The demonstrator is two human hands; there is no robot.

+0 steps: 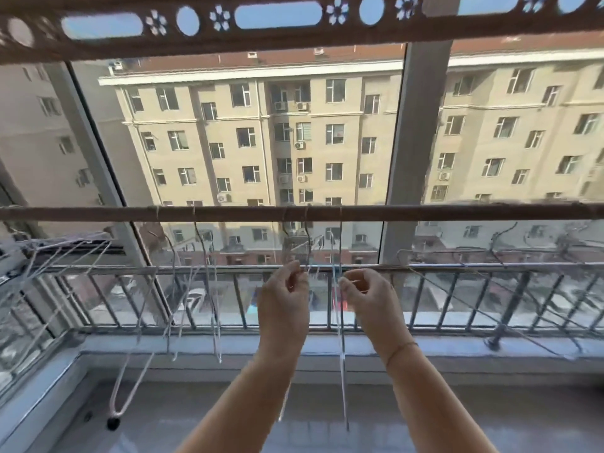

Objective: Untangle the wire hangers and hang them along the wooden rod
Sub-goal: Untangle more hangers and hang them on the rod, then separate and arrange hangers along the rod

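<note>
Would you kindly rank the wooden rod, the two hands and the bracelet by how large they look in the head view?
1. wooden rod, spanning the whole frame.
2. left hand and right hand, alike, so unranked.
3. bracelet, smallest.

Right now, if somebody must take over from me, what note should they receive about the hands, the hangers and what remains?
Left hand: pinches wire of the middle hangers, below the rod.
Right hand: pinches wire of the same cluster, beside the left hand.
Done: several hooks sit over the rod, both the middle hangers and the left hangers.
Left: part the middle hangers and space them along the rod. The bundle at far left looks not yet hung. For the right wires, I cannot tell whether they hang on the rod.
</note>
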